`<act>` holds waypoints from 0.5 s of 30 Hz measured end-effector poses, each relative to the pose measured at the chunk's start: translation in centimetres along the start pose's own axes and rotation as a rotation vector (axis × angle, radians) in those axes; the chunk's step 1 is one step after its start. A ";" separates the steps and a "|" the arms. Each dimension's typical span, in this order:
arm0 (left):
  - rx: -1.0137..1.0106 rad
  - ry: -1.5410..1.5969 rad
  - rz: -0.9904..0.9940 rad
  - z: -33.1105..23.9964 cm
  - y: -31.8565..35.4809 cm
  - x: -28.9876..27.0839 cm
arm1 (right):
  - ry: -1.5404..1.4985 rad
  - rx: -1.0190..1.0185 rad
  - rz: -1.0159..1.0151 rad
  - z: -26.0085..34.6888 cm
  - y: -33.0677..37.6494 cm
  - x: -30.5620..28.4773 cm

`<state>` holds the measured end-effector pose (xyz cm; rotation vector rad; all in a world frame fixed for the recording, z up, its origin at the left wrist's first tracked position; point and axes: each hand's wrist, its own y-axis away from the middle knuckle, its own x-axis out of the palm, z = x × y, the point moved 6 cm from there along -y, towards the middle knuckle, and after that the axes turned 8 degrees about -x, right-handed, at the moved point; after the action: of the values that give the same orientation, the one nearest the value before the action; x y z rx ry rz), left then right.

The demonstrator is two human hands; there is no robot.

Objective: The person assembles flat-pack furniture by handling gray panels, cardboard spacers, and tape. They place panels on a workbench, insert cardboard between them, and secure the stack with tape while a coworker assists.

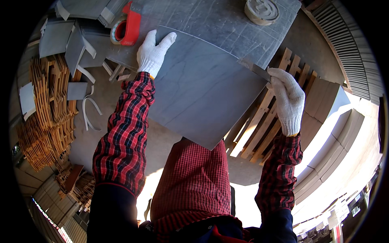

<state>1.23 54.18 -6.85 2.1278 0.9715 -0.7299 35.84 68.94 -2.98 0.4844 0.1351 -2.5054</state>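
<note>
A large grey veined tile (202,89) lies on the grey worktable (194,20), its near corner jutting toward my body. My left hand (152,54), in a white knit glove, rests at the tile's far left corner with thumb and finger spread apart. In my gloved right hand (287,97) is a putty knife (259,71). Its blade touches or hovers just over the tile's far right corner; I cannot tell which. Some of the right fingers are hidden behind the hand.
A red tape dispenser (130,26) sits beyond my left hand. On the table's far right stands a round tub of grey paste (262,11). Wooden pallets (263,121) lie right of the table, near stacked boxes (320,101). More wooden racks (50,93) and grey tiles (56,38) fill the left.
</note>
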 end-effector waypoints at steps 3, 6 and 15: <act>0.030 -0.025 -0.053 1.3 -1.0 0.1 | 0.129 -0.085 0.055 0.3 -0.8 0.3; 0.032 -0.058 -0.092 1.2 -0.9 0.2 | 0.234 -0.108 0.059 0.5 -1.0 0.0; 0.012 -0.030 -0.026 0.9 -0.4 0.0 | 0.222 -0.004 0.062 0.1 -0.3 -2.2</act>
<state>0.73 53.76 -7.55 2.1121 0.9833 -0.7799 37.33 70.34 -2.05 0.7533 0.2069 -2.3853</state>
